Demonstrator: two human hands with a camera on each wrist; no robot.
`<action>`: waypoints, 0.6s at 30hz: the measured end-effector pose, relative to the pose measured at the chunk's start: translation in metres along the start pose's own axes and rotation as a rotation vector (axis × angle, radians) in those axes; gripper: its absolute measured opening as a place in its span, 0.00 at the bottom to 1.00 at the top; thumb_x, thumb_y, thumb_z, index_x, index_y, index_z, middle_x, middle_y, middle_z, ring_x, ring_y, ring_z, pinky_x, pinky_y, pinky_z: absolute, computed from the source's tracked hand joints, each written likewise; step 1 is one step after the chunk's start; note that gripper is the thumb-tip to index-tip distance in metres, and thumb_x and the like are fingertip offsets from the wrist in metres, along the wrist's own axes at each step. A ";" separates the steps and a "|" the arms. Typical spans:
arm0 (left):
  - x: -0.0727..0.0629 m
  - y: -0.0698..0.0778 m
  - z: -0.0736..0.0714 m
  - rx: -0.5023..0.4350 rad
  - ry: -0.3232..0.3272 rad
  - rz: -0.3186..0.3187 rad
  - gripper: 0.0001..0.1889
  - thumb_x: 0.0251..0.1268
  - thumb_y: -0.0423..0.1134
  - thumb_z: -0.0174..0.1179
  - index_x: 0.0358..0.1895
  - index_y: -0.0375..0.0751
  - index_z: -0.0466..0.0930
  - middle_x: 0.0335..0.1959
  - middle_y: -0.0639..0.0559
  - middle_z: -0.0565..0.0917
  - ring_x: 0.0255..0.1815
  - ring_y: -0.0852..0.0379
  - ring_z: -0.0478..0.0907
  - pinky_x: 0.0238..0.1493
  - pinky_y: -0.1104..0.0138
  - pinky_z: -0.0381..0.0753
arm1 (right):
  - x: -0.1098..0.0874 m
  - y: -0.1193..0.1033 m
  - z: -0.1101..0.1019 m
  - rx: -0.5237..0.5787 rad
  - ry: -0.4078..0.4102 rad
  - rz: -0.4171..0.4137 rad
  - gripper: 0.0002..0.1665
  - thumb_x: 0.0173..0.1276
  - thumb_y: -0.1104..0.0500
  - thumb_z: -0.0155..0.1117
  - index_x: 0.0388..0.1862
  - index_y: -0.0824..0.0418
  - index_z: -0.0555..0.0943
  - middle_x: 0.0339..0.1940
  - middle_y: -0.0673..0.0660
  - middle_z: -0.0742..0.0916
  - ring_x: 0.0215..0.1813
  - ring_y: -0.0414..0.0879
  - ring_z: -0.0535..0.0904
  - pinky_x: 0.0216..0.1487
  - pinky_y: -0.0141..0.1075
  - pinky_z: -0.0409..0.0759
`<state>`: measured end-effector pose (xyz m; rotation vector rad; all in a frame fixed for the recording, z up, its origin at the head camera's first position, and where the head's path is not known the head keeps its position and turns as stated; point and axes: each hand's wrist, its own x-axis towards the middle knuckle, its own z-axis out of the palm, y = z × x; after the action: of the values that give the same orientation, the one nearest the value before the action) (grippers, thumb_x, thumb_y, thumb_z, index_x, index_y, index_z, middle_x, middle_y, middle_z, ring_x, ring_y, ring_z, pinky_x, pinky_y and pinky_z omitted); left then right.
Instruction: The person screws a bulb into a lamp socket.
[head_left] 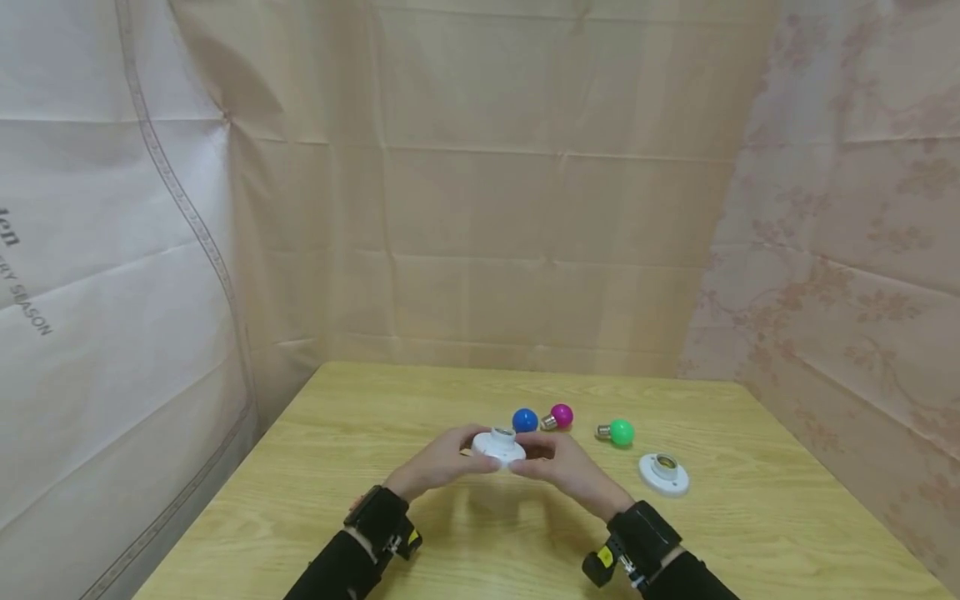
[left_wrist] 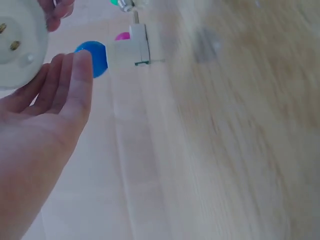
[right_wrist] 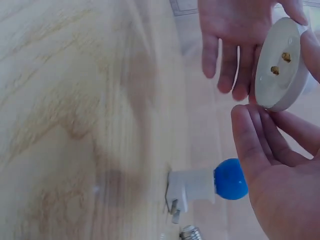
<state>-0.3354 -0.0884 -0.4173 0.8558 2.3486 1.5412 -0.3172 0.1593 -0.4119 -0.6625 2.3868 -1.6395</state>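
Note:
Both hands hold a round white screw-in bulb socket point(head_left: 500, 447) above the table, its opening facing up. My left hand point(head_left: 447, 457) grips the rim on one side, and my right hand point(head_left: 561, 460) grips the opposite side. Two brass-coloured contacts show on the socket's underside point(right_wrist: 280, 82) in the right wrist view. Just behind the hands is a blue bulb point(head_left: 525, 420), fitted in a white holder with plug prongs point(right_wrist: 192, 184); my right hand hides that holder in the head view.
A magenta bulb point(head_left: 561, 416) and a green bulb point(head_left: 621, 432) lie behind and to the right of the hands. Nearer on the right, a second white bulb socket point(head_left: 663, 474) rests on the wooden table point(head_left: 750, 533). Something small and orange point(head_left: 356, 502) peeks out beside the left wrist. Cloth sheets hang around the table.

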 end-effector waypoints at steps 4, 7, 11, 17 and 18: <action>0.000 0.005 0.004 -0.038 -0.046 0.008 0.33 0.61 0.49 0.71 0.65 0.36 0.72 0.52 0.50 0.82 0.51 0.55 0.79 0.55 0.59 0.77 | -0.002 -0.003 0.001 -0.009 0.004 -0.021 0.36 0.66 0.54 0.74 0.67 0.72 0.74 0.54 0.61 0.84 0.55 0.53 0.80 0.54 0.41 0.82; 0.000 0.009 0.006 -0.041 -0.050 0.010 0.34 0.57 0.49 0.75 0.63 0.37 0.72 0.49 0.51 0.82 0.49 0.55 0.80 0.52 0.60 0.79 | -0.004 -0.005 0.002 -0.055 0.000 -0.064 0.36 0.64 0.56 0.75 0.65 0.73 0.75 0.54 0.61 0.85 0.55 0.54 0.81 0.54 0.39 0.82; 0.000 0.012 0.008 -0.032 -0.043 0.009 0.35 0.53 0.48 0.77 0.60 0.38 0.72 0.47 0.52 0.83 0.47 0.54 0.81 0.51 0.60 0.80 | -0.006 -0.009 0.001 -0.098 -0.024 -0.132 0.33 0.64 0.58 0.75 0.64 0.72 0.77 0.53 0.61 0.85 0.54 0.53 0.81 0.55 0.41 0.81; 0.001 0.012 0.013 0.008 -0.014 0.014 0.30 0.53 0.46 0.77 0.56 0.39 0.75 0.44 0.54 0.84 0.44 0.56 0.81 0.48 0.61 0.80 | -0.009 -0.011 -0.005 -0.127 -0.098 -0.158 0.27 0.66 0.58 0.74 0.62 0.67 0.80 0.51 0.58 0.85 0.53 0.52 0.81 0.56 0.44 0.82; 0.001 0.011 0.013 0.016 -0.008 0.017 0.29 0.54 0.45 0.77 0.56 0.39 0.76 0.43 0.53 0.84 0.44 0.57 0.81 0.48 0.61 0.80 | -0.009 -0.011 -0.006 -0.137 -0.112 -0.155 0.27 0.67 0.58 0.73 0.62 0.66 0.80 0.51 0.57 0.85 0.52 0.51 0.82 0.55 0.43 0.82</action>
<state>-0.3261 -0.0742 -0.4129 0.8864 2.3575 1.5250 -0.3088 0.1652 -0.4003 -0.9589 2.4363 -1.4598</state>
